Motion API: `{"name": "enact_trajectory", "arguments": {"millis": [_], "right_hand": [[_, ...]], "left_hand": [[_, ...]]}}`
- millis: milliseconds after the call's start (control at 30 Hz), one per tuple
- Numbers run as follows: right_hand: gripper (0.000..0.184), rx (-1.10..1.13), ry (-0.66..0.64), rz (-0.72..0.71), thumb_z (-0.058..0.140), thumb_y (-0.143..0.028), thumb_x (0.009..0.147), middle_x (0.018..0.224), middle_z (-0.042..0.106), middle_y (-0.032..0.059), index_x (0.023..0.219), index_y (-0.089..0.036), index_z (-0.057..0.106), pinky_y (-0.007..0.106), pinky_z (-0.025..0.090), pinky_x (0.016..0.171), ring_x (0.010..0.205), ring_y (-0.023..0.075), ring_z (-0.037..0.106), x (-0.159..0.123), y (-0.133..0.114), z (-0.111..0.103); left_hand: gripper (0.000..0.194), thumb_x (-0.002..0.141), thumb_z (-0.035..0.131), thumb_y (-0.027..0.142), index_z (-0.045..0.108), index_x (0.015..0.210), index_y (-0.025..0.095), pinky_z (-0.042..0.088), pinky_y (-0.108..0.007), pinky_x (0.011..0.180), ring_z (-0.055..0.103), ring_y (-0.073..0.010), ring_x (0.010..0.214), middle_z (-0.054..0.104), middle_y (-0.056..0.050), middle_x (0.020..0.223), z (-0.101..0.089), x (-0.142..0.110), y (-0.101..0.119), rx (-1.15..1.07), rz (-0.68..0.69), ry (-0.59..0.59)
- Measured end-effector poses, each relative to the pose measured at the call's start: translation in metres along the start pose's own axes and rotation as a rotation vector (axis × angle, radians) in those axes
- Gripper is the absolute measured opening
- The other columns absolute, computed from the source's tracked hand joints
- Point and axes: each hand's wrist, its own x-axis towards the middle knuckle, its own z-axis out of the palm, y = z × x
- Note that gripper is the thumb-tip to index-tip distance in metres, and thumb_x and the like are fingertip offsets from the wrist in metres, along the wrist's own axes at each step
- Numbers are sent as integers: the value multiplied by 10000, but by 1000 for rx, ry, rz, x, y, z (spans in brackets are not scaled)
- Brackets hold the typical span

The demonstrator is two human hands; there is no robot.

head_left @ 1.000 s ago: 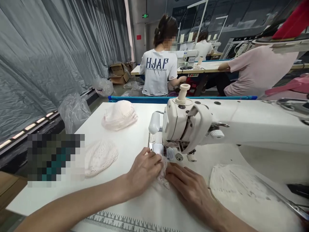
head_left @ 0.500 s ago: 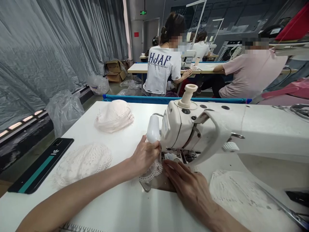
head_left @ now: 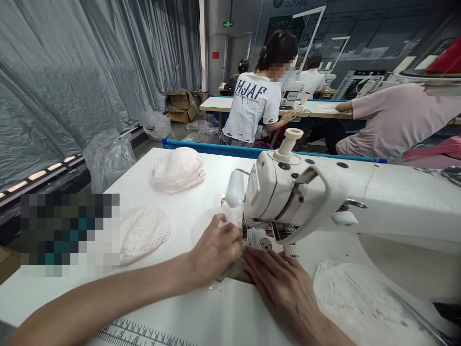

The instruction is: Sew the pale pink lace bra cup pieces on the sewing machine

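Note:
White lace fabric (head_left: pixel 233 215) lies under the needle area of a white sewing machine (head_left: pixel 266 185). My left hand (head_left: pixel 218 250) is closed on the lace just left of the needle, its fingers curled and the tips partly hidden. On the right, my right hand (head_left: pixel 283 283) lies flat on the machine bed, fingers stretched forward, their tips touching the lace edge by the presser foot. The foot itself is mostly hidden. A white lamp (head_left: pixel 235 188) stands close behind my left hand.
Gathered lace pieces lie left (head_left: pixel 144 233) and right (head_left: pixel 355 293); a pale cup-shaped piece (head_left: pixel 180 168) sits farther back. Scissors (head_left: pixel 414 307) rest at right, a ruler (head_left: pixel 137 334) at the front edge. Co-workers (head_left: pixel 252 105) sit beyond the blue-edged table.
The head view has shifted slightly left and up. My left hand has moved forward over the lace, and the scalloped edge that hung below it now shows less. My right hand stays beside the foot.

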Motion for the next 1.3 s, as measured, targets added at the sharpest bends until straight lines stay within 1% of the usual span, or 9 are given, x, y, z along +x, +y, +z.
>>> {"name": "enact_trajectory", "arguments": {"millis": [167, 633, 800, 933, 1000, 1033, 1133, 1233, 1300], "right_hand": [[274, 38, 21, 11, 385, -193, 953, 933, 701, 63, 925, -148, 655, 320, 327, 642, 693, 155, 596, 1, -2, 0], [316, 1, 54, 17, 325, -206, 975, 985, 691, 76, 944, -138, 632, 323, 298, 612, 683, 160, 606, 1, 3, 4], [279, 131, -13, 93, 341, -223, 963, 925, 672, 49, 915, -189, 614, 304, 339, 618, 702, 159, 603, 2, 0, 0], [225, 207, -130, 209, 400, -367, 932, 973, 608, 74, 989, -198, 537, 277, 406, 552, 649, 158, 583, -2, -10, -2], [270, 207, -158, 220, 472, -432, 881, 993, 575, 91, 1003, -192, 501, 288, 435, 535, 654, 174, 584, -4, -16, -1], [275, 213, -171, 215, 507, -433, 857, 999, 564, 94, 993, -194, 492, 299, 448, 543, 671, 185, 586, -5, -19, -2], [200, 266, -209, 215, 556, -333, 827, 1024, 546, 93, 964, -207, 483, 340, 474, 608, 750, 209, 581, -7, -25, -5], [201, 342, -227, 212, 562, -284, 831, 1059, 534, 95, 1002, -218, 482, 384, 473, 691, 846, 233, 568, -7, -32, -9], [287, 388, -215, 171, 603, -327, 810, 1095, 523, 109, 1045, -218, 479, 421, 460, 748, 948, 270, 540, -5, -39, -8]], "left_hand": [[267, 878, 367, 15, 564, 747, 139, 304, -353, 853, 551, -126, 746, 609, -5, 767, 10, -16, 11, 412, 137, -7], [176, 861, 418, 20, 564, 890, 115, 330, -358, 856, 541, -148, 852, 595, -25, 841, 11, -6, -3, 547, 159, 43], [191, 851, 429, 7, 571, 787, 117, 383, -320, 735, 524, -151, 752, 577, -24, 781, 19, -34, 29, 616, 117, 83], [174, 840, 438, 19, 575, 795, 115, 373, -285, 608, 500, -139, 660, 548, -21, 718, 12, -64, 60, 481, 211, 119], [230, 850, 392, -10, 577, 835, 126, 378, -271, 617, 512, -136, 707, 566, -27, 773, 2, -66, 59, 372, 132, 119], [254, 854, 376, -21, 577, 862, 134, 389, -271, 647, 521, -142, 768, 577, -34, 835, -4, -64, 55, 335, 2, 120], [112, 855, 554, 221, 563, 938, 147, 408, -299, 678, 497, -186, 842, 551, -49, 926, -19, -54, 37, 201, -290, -60], [358, 738, 684, 390, 541, 977, 166, 407, -317, 698, 468, -212, 873, 514, -43, 947, -23, -56, 27, 118, -374, -203], [329, 721, 701, 358, 535, 943, 181, 399, -310, 713, 461, -207, 883, 499, -29, 938, -22, -63, 27, 74, -410, -198]]}}
